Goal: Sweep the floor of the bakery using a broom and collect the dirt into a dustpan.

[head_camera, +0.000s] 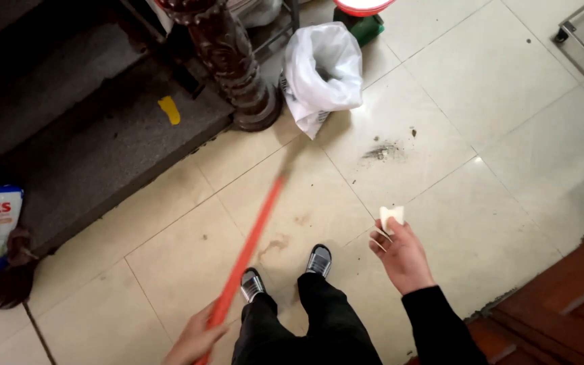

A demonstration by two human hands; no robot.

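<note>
While a tiled floor [454,88] is viewed from above, a long orange broom handle [251,243] is gripped near its upper end by the left hand [194,341], the fingers closed around it; the broom's head is blurred near a white plastic bag [322,71]. A small white scrap [392,217], possibly folded paper, is pinched between the fingertips of the right hand [400,260], raised above the floor. A little pile of dark dust [383,152] is seen gathered on one tile, just beyond the scrap. The sweeping is judged partly done: dirt is collected but not yet lifted from the floor. Dark steps [89,135] and a carved post [231,61] are seen at upper left.
</note>
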